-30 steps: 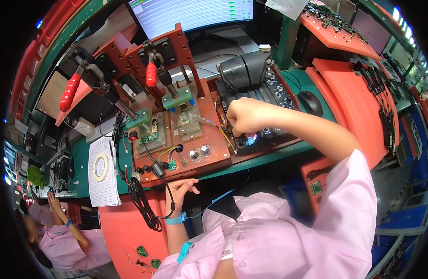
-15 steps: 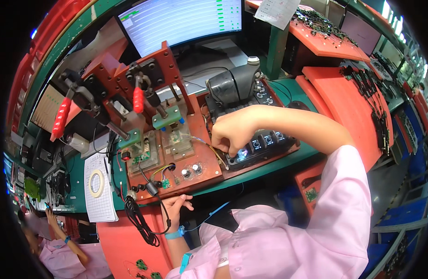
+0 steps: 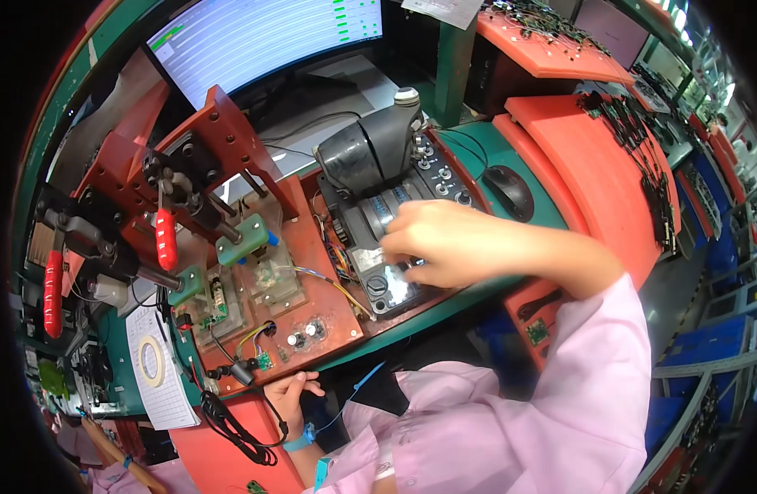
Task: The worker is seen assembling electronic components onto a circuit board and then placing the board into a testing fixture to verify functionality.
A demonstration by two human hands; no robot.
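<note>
My right hand (image 3: 432, 243) reaches over a black control panel (image 3: 384, 308) with knobs, its fingers bent and pinched together above the lit, shiny front part. Whatever its fingertips hold or touch is hidden beneath the hand. One round black knob (image 3: 377, 286) shows just left of those fingertips. Behind the hand, a dark grey throttle-like lever (image 3: 358, 152) rises from the same unit. My left hand (image 3: 290, 395) rests by the front edge of the red fixture board (image 3: 313, 354), its fingers loosely bent and apart, with nothing visible in them. A blue wrist strap (image 3: 300, 438) circles that wrist.
Two toggle clamps with red handles (image 3: 165, 239) stand over clear blocks on the left. A black cable (image 3: 230, 428) hangs beside my left hand. Tape (image 3: 151, 361) lies on paper. A mouse (image 3: 508, 193) and orange trays (image 3: 592, 156) with cables are at right; a monitor (image 3: 263, 41) stands behind.
The view has shifted, moving the fixture left in the picture. My right hand has moved from the panel's front left corner farther back and right over the panel. My left hand stays by the board's edge.
</note>
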